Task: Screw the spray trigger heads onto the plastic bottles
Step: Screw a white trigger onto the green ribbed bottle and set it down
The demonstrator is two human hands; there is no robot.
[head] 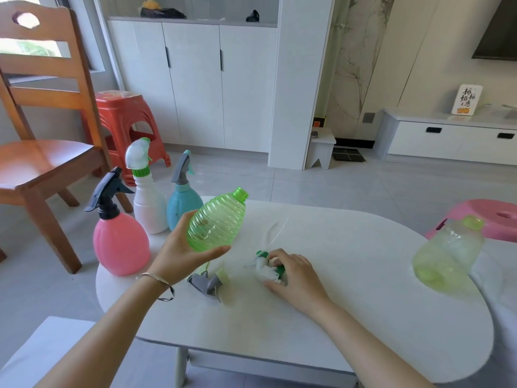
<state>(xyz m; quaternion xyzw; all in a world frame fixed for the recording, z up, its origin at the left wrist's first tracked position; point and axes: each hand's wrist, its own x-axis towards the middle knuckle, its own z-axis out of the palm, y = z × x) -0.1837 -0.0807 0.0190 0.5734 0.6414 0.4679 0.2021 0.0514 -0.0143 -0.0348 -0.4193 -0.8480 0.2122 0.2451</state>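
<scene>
While left hand (179, 249) grips green bottle (216, 221) tilted, close right hand (293, 271), fingers curled on white-green trigger head (265, 268), feeding dip tube straight into neck.

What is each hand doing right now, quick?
Left hand: closed on the green ribbed bottle, held tilted above the table.
Right hand: on the white-and-green trigger head on the table; grip not clearly closed.

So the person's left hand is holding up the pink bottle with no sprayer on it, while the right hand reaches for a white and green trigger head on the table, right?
Not quite. In the head view the left hand holds up the green ribbed bottle, its neck open; the pink bottle stands on the table already capped. The right hand does reach the white and green trigger head.
</scene>
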